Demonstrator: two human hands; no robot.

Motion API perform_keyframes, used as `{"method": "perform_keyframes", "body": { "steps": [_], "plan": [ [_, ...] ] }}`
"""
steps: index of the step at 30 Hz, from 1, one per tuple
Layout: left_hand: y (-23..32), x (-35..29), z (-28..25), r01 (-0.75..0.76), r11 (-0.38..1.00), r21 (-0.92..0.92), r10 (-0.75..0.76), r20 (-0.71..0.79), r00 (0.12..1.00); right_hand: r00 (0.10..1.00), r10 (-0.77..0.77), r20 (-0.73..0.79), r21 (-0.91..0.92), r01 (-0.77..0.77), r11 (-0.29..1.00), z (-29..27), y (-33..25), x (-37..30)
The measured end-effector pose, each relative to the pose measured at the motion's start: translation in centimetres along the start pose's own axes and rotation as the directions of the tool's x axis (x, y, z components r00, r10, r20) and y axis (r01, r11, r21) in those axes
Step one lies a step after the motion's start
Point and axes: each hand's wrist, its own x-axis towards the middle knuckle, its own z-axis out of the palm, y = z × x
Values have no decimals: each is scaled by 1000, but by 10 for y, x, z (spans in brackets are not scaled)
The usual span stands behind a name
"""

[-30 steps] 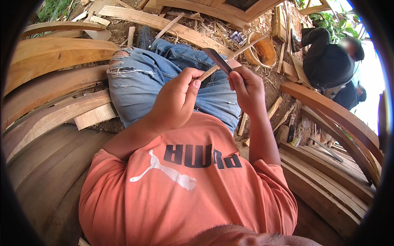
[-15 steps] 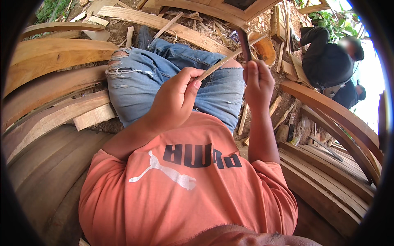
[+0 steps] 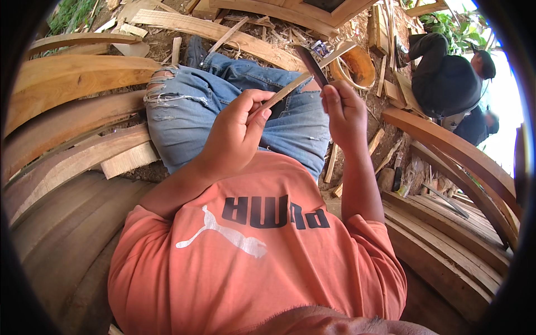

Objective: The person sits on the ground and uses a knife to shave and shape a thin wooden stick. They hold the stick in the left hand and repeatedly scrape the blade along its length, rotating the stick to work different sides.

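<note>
My left hand is closed round the near end of a thin, pale wooden stick, pinching it between thumb and fingers above my lap. The stick slants up and away to the right. Closed in my right hand is a knife with a dark, flat blade, pointing away and a little left. Its blade crosses the stick about midway; whether the edge bites into the wood cannot be made out. The fist hides the knife's handle.
Curved wooden boards lie stacked on my left, and more planks on my right. Past my knee stands a round orange-yellow hollow object. Offcuts and shavings litter the ground. A person in dark clothes crouches at the far right.
The knife blade has tilted left and now crosses the stick nearer my left hand. My right hand has shifted slightly left. The stick's far end has swung a little.
</note>
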Motion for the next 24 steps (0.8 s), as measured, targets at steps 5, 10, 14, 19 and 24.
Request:
{"method": "perform_keyframes", "body": {
  "steps": [5, 10, 14, 19, 24],
  "plan": [
    [6, 2, -1, 22, 1000, -19, -22, -11, 1000, 1000, 16, 13, 83, -17, 996, -6, -2, 2],
    [6, 4, -5, 9, 1000, 5, -9, 2, 1000, 999, -15, -30, 217, 21, 976, 0, 3, -1],
    [2, -2, -4, 100, 984, -145, -97, 29, 995, 993, -93, -79, 190, 106, 976, -4, 4, -1],
    [9, 0, -5, 127, 979, -156, -116, 78, 990, 1000, -27, 7, 358, 23, 933, 0, 3, -6],
    [7, -1, -5, 132, 979, -155, -120, 79, 990, 995, -71, -64, 250, 85, 964, -6, 5, -2]
  ]
}}
